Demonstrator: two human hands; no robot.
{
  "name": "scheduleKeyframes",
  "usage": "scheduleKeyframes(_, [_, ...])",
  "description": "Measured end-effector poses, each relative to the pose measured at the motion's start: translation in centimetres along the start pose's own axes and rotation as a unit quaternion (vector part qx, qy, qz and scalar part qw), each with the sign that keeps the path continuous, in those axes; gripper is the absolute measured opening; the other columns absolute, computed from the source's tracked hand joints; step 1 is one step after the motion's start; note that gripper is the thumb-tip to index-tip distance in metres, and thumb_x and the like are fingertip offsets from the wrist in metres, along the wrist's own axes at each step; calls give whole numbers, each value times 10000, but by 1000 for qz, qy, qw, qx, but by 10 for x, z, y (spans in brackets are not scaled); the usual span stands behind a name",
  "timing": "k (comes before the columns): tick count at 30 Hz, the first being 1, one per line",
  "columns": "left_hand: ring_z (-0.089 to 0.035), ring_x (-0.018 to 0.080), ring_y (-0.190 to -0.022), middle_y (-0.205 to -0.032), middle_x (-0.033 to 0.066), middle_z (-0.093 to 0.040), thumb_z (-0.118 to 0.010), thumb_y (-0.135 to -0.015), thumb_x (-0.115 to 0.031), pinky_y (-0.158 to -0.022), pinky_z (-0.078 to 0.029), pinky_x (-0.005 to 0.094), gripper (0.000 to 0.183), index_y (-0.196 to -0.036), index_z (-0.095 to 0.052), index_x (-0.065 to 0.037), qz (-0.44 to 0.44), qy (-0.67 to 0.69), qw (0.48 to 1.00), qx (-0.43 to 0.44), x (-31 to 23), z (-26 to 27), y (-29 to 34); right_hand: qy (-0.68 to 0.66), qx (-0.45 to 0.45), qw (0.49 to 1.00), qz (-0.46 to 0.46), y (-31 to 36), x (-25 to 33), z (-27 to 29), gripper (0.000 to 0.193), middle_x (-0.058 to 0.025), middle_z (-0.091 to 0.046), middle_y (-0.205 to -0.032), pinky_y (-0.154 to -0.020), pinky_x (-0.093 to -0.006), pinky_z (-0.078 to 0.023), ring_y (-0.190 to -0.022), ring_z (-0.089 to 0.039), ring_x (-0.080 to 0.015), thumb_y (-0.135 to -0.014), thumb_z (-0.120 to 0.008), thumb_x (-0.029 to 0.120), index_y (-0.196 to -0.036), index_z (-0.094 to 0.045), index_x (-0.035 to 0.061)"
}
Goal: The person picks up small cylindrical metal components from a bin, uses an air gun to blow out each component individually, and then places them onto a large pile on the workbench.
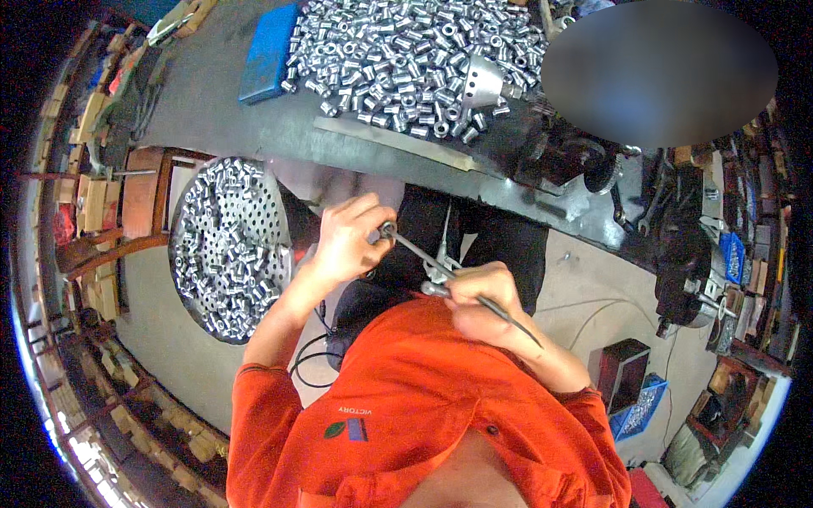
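My left hand point(351, 239) is closed around a small metal fitting point(387, 229) with a round bore, held in front of my body. My right hand point(484, 296) grips a slender, file-like metal rod point(419, 251). The rod's far end meets the fitting at its bore; how deep it goes I cannot tell. Its tapered tail extends past my right wrist. Another small metal piece point(435, 289) shows beside my right fingers; whether they hold it too is unclear. Left of my left hand, a round perforated metal tray point(269, 222) carries many similar fittings.
A large heap of shiny fittings point(398, 59) covers the dark workbench point(212, 102), with a metal cone-shaped cup point(483, 82) among them. A blue box point(268, 52) stands left of the heap. Dark machinery point(563, 157) is at the right. A blue crate point(641, 406) sits on the floor.
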State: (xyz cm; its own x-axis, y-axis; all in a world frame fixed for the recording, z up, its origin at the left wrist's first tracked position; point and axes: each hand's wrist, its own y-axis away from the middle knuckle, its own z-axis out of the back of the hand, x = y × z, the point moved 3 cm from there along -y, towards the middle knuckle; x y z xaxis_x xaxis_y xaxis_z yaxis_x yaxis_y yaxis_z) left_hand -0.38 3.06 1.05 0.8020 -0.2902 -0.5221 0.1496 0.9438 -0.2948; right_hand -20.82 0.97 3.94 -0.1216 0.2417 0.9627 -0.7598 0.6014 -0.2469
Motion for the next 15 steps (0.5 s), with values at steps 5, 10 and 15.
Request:
scheduleKeyframes(5, [-586, 288, -680, -778, 69, -547, -710, -574, -117, -565, -464, 395, 307, -861, -603, -92, -41, 31, 999, 13, -11, -18, -12, 166, 44, 985, -30, -16, -26, -9, 217, -100, -454, -586, -462, -383, -375, -512, -494, -288, -636, -628, 105, -597, -419, 60])
scheduleKeyframes(10, [-608, 316, -702, -764, 115, -599, -675, -622, -134, -616, -490, 384, 268, -881, -642, -73, 39, -25, 999, 11, 22, -13, -50, 183, -43, 980, 69, 0, 13, 17, 264, -88, -352, -533, -427, -371, -299, -457, -415, -269, -599, -612, 85, -564, -352, 58])
scheduleKeyframes(15, [-622, 178, -650, -771, 102, -632, -706, -729, -129, -600, -493, 315, 315, -1019, -627, -34, 28, 89, 991, -99, 53, -19, -156, 197, -135, 970, 46, 12, 16, 28, 272, -65, -290, -503, -398, -318, -221, -400, -318, -202, -545, -521, -71, -521, -275, 41])
